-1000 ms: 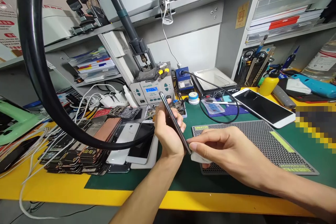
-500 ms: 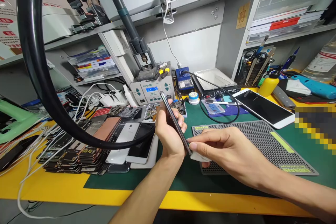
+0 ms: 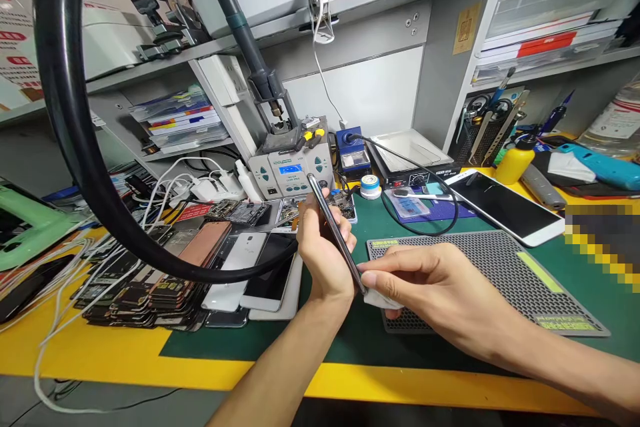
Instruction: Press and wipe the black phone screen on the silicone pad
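A dark smartphone, tilted and seen nearly edge-on, rests in my left hand, whose fingers wrap round its far side. At the phone's lower end, my right hand pinches a white cloth or tissue against the edge. Thumb and index finger touch the phone's corner there, and the rest of the cloth is partly hidden under the fingers. Below the right hand lies a grey perforated mat with yellow-green labels.
Stacked phone parts and several phones, including a white one, lie at left. A thick black hose arcs across the left. Behind stand a rework station and a heating plate. A white phone lies at right.
Hands, phone and cloth keep almost the same pose. The whole view has shifted very slightly.
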`<state>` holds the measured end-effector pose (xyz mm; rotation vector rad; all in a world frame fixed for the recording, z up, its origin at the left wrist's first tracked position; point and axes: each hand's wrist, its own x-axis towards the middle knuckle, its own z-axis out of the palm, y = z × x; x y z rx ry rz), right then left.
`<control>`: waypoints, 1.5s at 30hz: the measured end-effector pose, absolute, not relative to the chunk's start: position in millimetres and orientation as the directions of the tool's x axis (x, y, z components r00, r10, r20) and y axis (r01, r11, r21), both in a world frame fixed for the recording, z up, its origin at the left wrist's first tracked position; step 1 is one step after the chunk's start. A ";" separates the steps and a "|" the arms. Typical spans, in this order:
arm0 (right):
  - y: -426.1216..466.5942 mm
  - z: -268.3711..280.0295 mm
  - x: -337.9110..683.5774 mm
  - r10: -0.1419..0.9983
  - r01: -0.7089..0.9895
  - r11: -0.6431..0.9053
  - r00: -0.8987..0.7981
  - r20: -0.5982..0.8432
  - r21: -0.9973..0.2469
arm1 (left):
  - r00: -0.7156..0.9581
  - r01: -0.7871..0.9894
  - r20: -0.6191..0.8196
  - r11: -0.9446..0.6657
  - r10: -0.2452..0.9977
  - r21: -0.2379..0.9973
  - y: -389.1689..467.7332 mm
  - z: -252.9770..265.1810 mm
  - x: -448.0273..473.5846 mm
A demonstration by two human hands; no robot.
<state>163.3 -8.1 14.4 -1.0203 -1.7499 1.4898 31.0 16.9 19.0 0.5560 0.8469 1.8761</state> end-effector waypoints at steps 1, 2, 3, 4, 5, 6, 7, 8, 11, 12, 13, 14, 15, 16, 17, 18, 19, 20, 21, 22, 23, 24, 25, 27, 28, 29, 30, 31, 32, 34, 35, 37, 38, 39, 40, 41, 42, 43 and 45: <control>-8.3 14.7 163.5 0.859 0.171 0.072 -0.511 -0.026 -0.983 | -0.432 -0.582 0.014 -0.291 0.902 0.759 16.9 18.9 31.1; -8.6 15.1 163.5 0.859 0.179 0.078 -0.511 -0.025 -0.981 | -0.438 -0.578 0.012 -0.292 0.899 0.762 16.9 18.9 31.2; -8.8 15.4 163.5 0.861 0.187 0.088 -0.508 -0.020 -0.978 | -0.445 -0.575 0.009 -0.293 0.896 0.764 16.8 18.8 31.4; -9.0 15.5 163.5 0.864 0.194 0.097 -0.504 -0.014 -0.976 | -0.453 -0.571 0.007 -0.296 0.892 0.766 16.7 18.8 31.6; -9.2 15.5 163.3 0.866 0.201 0.110 -0.500 -0.005 -0.973 | -0.459 -0.566 0.007 -0.299 0.888 0.768 16.7 18.6 31.8; -9.2 15.3 163.1 0.869 0.210 0.123 -0.495 0.004 -0.970 | -0.466 -0.562 0.009 -0.304 0.885 0.769 16.6 18.4 32.1; -9.2 14.8 163.0 0.872 0.221 0.141 -0.488 0.015 -0.965 | -0.474 -0.556 0.012 -0.309 0.881 0.771 16.5 18.1 32.4; -9.1 14.1 162.9 0.875 0.234 0.161 -0.483 0.029 -0.959 | -0.482 -0.550 0.013 -0.315 0.876 0.774 16.5 17.8 32.6; -8.6 11.1 162.9 0.875 0.268 0.233 -0.477 0.082 -0.935 | -0.506 -0.531 0.008 -0.319 0.862 0.785 17.0 16.8 32.5; -8.4 10.0 162.9 0.875 0.277 0.257 -0.474 0.101 -0.926 | -0.512 -0.527 0.006 -0.319 0.859 0.787 17.2 16.8 32.1; -8.3 9.0 163.0 0.874 0.284 0.276 -0.471 0.118 -0.918 | -0.510 -0.532 0.003 -0.317 0.860 0.785 17.6 17.2 31.4; -8.3 8.1 163.1 0.875 0.288 0.289 -0.467 0.130 -0.913 | -0.491 -0.551 -0.006 -0.305 0.871 0.777 17.9 17.8 30.5; -8.5 7.4 163.3 0.876 0.289 0.298 -0.462 0.141 -0.910 | -0.449 -0.587 -0.019 -0.279 0.893 0.760 18.2 18.8 29.3; -8.9 6.8 163.6 0.873 0.282 0.312 -0.463 0.156 -0.907 | -0.388 -0.631 -0.031 -0.241 0.921 0.737 18.5 20.1 27.9; -9.6 6.4 164.1 0.866 0.271 0.334 -0.467 0.180 -0.903 | -0.317 -0.674 -0.036 -0.199 0.948 0.711 18.8 21.4 26.4; -10.4 6.2 164.6 0.855 0.255 0.367 -0.472 0.216 -0.895 | -0.247 -0.710 -0.032 -0.159 0.968 0.686 19.0 22.6 24.8; -11.4 6.1 165.3 0.839 0.237 0.409 -0.478 0.260 -0.881 | -0.186 -0.735 -0.018 -0.127 0.982 0.666 19.2 23.6 23.2; -12.5 6.3 166.0 0.820 0.217 0.453 -0.482 0.309 -0.864 | -0.143 -0.752 0.002 -0.110 0.990 0.650 19.5 24.2 21.7; -13.6 6.6 166.7 0.802 0.201 0.489 -0.485 0.348 -0.848 | -0.113 -0.764 0.024 -0.103 0.993 0.637 19.7 24.4 20.2; -14.7 7.2 167.4 0.789 0.190 0.511 -0.490 0.370 -0.838 | -0.085 -0.776 0.045 -0.094 0.995 0.623 19.9 24.2 18.7; -15.6 8.1 168.0 0.780 0.182 0.521 -0.498 0.379 -0.834 | -0.050 -0.789 0.066 -0.080 0.997 0.609 20.2 23.7 17.3; -16.5 9.1 168.5 0.774 0.176 0.522 -0.509 0.377 -0.835 | -0.012 -0.802 0.088 -0.062 0.996 0.594 20.5 23.0 15.9; -17.3 10.2 168.8 0.772 0.174 0.516 -0.518 0.367 -0.839 | 0.026 -0.814 0.110 -0.043 0.994 0.580 20.7 22.2 14.5; -18.5 12.3 169.3 0.774 0.168 0.499 -0.527 0.351 -0.850 | 0.099 -0.831 0.149 -0.001 0.984 0.556 20.9 21.0 12.3; -19.0 13.2 169.4 0.777 0.164 0.491 -0.527 0.344 -0.856 | 0.129 -0.838 0.164 0.019 0.978 0.545 20.8 20.5 11.4; -19.2 14.0 169.5 0.786 0.166 0.475 -0.522 0.332 -0.864 | 0.155 -0.844 0.175 0.038 0.972 0.535 20.5 20.2 10.6; -19.3 14.5 169.7 0.799 0.173 0.450 -0.515 0.310 -0.876 | 0.178 -0.850 0.183 0.058 0.967 0.524 20.3 20.0 10.0; -19.0 15.0 169.8 0.818 0.182 0.414 -0.503 0.277 -0.892 | 0.199 -0.856 0.191 0.076 0.961 0.512 20.0 19.7 9.4; -18.5 15.3 170.1 0.841 0.194 0.366 -0.488 0.234 -0.910 | 0.217 -0.862 0.201 0.091 0.955 0.499 19.8 19.3 8.9; -16.7 16.0 170.8 0.883 0.205 0.249 -0.449 0.135 -0.947 | 0.245 -0.873 0.222 0.115 0.944 0.474 19.8 18.3 7.7; -15.4 16.5 171.3 0.898 0.202 0.193 -0.430 0.091 -0.960 | 0.254 -0.878 0.230 0.124 0.939 0.463 19.8 17.8 7.0; -12.4 17.6 172.5 0.916 0.185 0.107 -0.400 0.025 -0.977 | 0.259 -0.886 0.243 0.130 0.935 0.444 20.0 16.9 5.7; -10.7 18.2 173.2 0.921 0.180 0.079 -0.390 0.002 -0.981 | 0.259 -0.890 0.247 0.131 0.934 0.437 20.0 16.7 5.1; -9.1 18.8 173.7 0.924 0.181 0.059 -0.382 -0.015 -0.982 | 0.258 -0.893 0.250 0.132 0.933 0.430 20.0 16.6 4.5; -7.6 19.2 174.2 0.927 0.188 0.047 -0.375 -0.028 -0.981 | 0.255 -0.896 0.252 0.131 0.934 0.424 19.8 16.7 4.0; -6.2 19.3 174.5 0.928 0.197 0.043 -0.371 -0.034 -0.979 | 0.250 -0.900 0.253 0.128 0.935 0.417 19.5 17.0 3.6; -5.0 18.7 174.7 0.927 0.208 0.042 -0.374 -0.039 -0.977 | 0.242 -0.903 0.251 0.123 0.937 0.411 19.2 17.4 3.2; -4.0 17.5 174.6 0.921 0.216 0.043 -0.387 -0.045 -0.976 | 0.235 -0.906 0.246 0.120 0.940 0.407 18.8 18.0 2.8; -2.8 13.3 173.7 0.898 0.216 0.031 -0.435 -0.068 -0.976 | 0.220 -0.906 0.226 0.113 0.949 0.409 17.9 19.2 2.5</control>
